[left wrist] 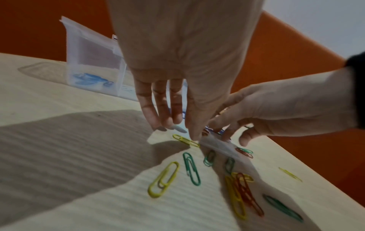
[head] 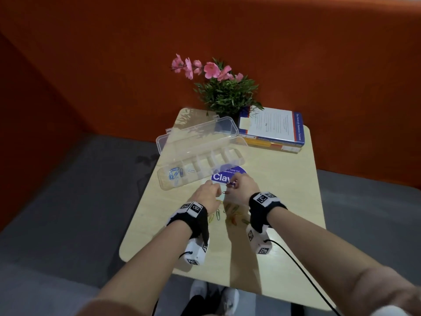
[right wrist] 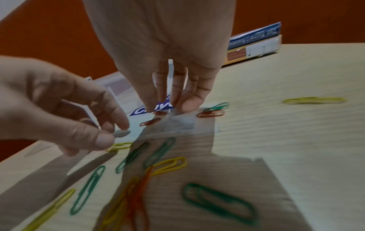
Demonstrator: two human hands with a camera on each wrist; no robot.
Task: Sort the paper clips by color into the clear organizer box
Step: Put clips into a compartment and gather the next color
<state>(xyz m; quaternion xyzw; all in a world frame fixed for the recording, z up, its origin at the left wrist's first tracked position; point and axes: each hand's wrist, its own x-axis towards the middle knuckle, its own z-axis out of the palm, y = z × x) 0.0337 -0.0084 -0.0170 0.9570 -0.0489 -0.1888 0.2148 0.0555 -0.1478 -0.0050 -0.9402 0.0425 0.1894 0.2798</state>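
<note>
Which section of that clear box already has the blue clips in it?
The end compartment at the person's left of the clear organizer box. It holds a heap of blue paper clips; the compartments farther right look empty, apart from something pale next door.

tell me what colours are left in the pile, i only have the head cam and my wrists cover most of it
Observer: The left wrist view shows green clips, yellow clips and red clips loose on the table.
Operator: is my left hand holding one
Observer: No. The left hand holds nothing; one fingertip rests at a flat yellow clip.
Operator: and under the right
Observer: The right hand seems to pinch a dark blue clip; a small red clip lies on the table just below its fingertips.
</note>
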